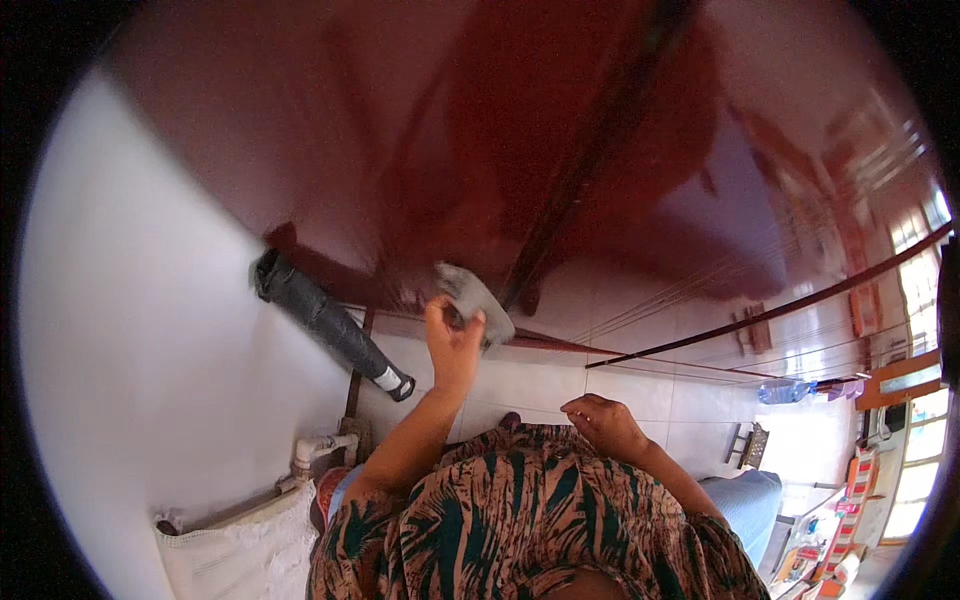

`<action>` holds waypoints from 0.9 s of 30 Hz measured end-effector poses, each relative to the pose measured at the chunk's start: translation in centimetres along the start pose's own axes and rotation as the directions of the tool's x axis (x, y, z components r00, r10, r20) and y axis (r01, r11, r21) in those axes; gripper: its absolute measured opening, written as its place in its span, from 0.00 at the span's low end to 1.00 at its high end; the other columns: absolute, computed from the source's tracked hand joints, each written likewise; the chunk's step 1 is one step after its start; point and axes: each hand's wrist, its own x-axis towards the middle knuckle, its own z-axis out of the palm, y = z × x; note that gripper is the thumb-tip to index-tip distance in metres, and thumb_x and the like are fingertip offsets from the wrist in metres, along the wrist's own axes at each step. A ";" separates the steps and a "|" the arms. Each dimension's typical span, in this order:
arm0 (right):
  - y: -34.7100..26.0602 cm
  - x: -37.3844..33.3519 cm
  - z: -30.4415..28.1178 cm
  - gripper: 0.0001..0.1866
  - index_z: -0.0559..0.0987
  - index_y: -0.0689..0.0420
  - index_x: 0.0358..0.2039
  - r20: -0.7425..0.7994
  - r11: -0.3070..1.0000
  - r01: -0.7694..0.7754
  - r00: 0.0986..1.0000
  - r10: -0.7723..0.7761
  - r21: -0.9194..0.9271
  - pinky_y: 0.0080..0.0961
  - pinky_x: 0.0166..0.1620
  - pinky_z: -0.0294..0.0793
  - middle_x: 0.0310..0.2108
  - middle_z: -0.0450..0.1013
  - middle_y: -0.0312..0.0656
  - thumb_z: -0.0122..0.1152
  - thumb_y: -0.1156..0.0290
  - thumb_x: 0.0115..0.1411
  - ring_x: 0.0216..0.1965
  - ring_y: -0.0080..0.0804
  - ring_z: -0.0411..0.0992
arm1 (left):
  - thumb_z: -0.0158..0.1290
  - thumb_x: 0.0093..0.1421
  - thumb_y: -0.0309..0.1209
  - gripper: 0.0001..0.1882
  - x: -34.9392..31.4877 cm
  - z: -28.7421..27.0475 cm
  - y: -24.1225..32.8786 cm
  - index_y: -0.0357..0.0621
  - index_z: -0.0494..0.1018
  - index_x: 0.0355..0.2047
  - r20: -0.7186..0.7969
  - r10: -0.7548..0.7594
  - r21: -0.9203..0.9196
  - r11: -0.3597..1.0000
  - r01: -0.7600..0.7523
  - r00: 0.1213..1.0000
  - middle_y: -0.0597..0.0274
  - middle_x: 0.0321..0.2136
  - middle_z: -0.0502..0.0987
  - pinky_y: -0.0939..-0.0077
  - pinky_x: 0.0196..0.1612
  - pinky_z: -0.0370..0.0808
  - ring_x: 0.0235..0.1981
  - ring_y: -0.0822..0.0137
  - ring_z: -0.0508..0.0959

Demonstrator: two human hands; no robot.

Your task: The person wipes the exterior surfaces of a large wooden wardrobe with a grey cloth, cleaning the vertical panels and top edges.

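A crumpled grey cloth (478,302) is pinched in my left hand (455,345), with thumb and fingers gathered over it. The cloth lies against the lower part of a glossy dark red cabinet (400,190), beside the dark seam between its doors. Close to my body, my right hand (608,425) hangs away from the cabinet, its fingers loosely curled and nothing visible in them. To the left of my left hand, a long black wrapped roll (325,315) leans between the white wall and the cabinet.
White pipework (325,450) and a white lace-edged cover (240,550) are at lower left. Pale floor tiles (675,405) run under the cabinet. Off to the right are a clear blue-tinted bottle (785,391), a small dark rack (753,446) and a blue-covered piece of furniture (748,505).
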 end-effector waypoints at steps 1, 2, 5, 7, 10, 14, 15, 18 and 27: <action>-0.1 0.8 0.4 0.28 0.64 0.51 0.61 -0.034 0.997 0.046 0.998 -0.043 0.069 0.33 0.40 0.80 0.47 0.74 0.47 0.60 0.67 0.61 0.39 0.38 0.78 | 0.58 0.58 0.24 0.23 -0.9 -0.5 1.2 0.36 0.62 0.50 0.111 0.002 -0.040 0.999 0.002 0.994 0.58 0.43 0.67 0.70 0.53 0.66 0.49 0.68 0.67; -0.4 1.6 0.7 0.28 0.63 0.52 0.61 -0.072 0.986 0.092 0.994 -0.083 0.137 0.33 0.39 0.79 0.47 0.74 0.47 0.61 0.68 0.61 0.39 0.38 0.78 | 0.59 0.57 0.23 0.22 -1.2 -1.5 0.8 0.35 0.63 0.50 0.147 0.045 0.008 0.999 -0.046 0.988 0.57 0.44 0.67 0.70 0.52 0.67 0.49 0.66 0.68; -4.0 4.0 -4.6 0.23 0.66 0.56 0.57 -0.186 0.895 0.024 0.980 0.066 0.445 0.27 0.42 0.76 0.44 0.74 0.45 0.60 0.70 0.62 0.42 0.32 0.76 | 0.59 0.56 0.25 0.21 -2.3 1.7 4.8 0.36 0.67 0.49 0.247 0.321 0.403 0.824 -0.399 0.914 0.55 0.46 0.68 0.69 0.51 0.68 0.48 0.62 0.70; -4.6 5.5 -5.4 0.24 0.66 0.57 0.56 -0.292 0.801 0.196 0.956 -0.028 0.565 0.26 0.41 0.74 0.44 0.73 0.43 0.62 0.68 0.62 0.41 0.28 0.73 | 0.59 0.56 0.26 0.20 -3.5 3.0 5.5 0.38 0.72 0.49 0.357 0.303 0.384 0.815 -0.434 0.884 0.54 0.48 0.68 0.69 0.53 0.68 0.49 0.58 0.70; -5.0 7.8 -5.7 0.25 0.66 0.57 0.56 -0.300 0.734 0.264 0.950 -0.086 0.626 0.26 0.42 0.72 0.45 0.72 0.38 0.62 0.64 0.62 0.41 0.26 0.71 | 0.59 0.57 0.24 0.21 -4.8 3.0 6.2 0.38 0.72 0.51 0.450 0.267 0.367 0.815 -0.448 0.853 0.55 0.51 0.68 0.71 0.54 0.67 0.52 0.60 0.70; -4.8 9.5 -6.5 0.23 0.69 0.58 0.55 -0.009 0.375 -0.015 0.998 0.062 0.927 0.27 0.48 0.72 0.44 0.73 0.36 0.62 0.62 0.63 0.46 0.26 0.70 | 0.53 0.60 0.18 0.19 -4.6 2.1 7.1 0.36 0.70 0.52 0.361 0.142 0.096 0.977 -0.188 0.922 0.59 0.53 0.68 0.75 0.54 0.68 0.52 0.68 0.70; -4.6 9.8 -6.4 0.22 0.71 0.58 0.54 -0.012 0.333 -0.009 0.998 0.062 0.943 0.27 0.49 0.71 0.45 0.74 0.36 0.61 0.63 0.63 0.46 0.25 0.70 | 0.52 0.60 0.18 0.20 -4.8 2.0 7.5 0.36 0.69 0.53 0.314 0.055 -0.021 0.998 -0.051 0.948 0.58 0.54 0.68 0.75 0.54 0.68 0.53 0.68 0.70; -4.4 10.1 -5.8 0.17 0.75 0.57 0.51 -0.045 0.178 0.035 0.998 0.054 0.983 0.27 0.51 0.70 0.46 0.75 0.34 0.59 0.66 0.64 0.45 0.24 0.71 | 0.51 0.60 0.17 0.24 -5.2 1.7 8.6 0.39 0.65 0.57 0.182 -0.094 -0.302 0.942 0.147 0.979 0.57 0.56 0.67 0.73 0.54 0.69 0.53 0.67 0.71; -4.2 9.3 -4.8 0.16 0.76 0.59 0.46 -0.166 0.621 0.152 0.985 -0.036 0.768 0.27 0.45 0.72 0.39 0.75 0.39 0.61 0.62 0.63 0.40 0.27 0.72 | 0.53 0.62 0.24 0.28 -9.0 -1.0 7.1 0.37 0.57 0.61 0.271 -0.055 0.063 0.997 0.040 0.961 0.56 0.58 0.65 0.70 0.60 0.64 0.57 0.64 0.67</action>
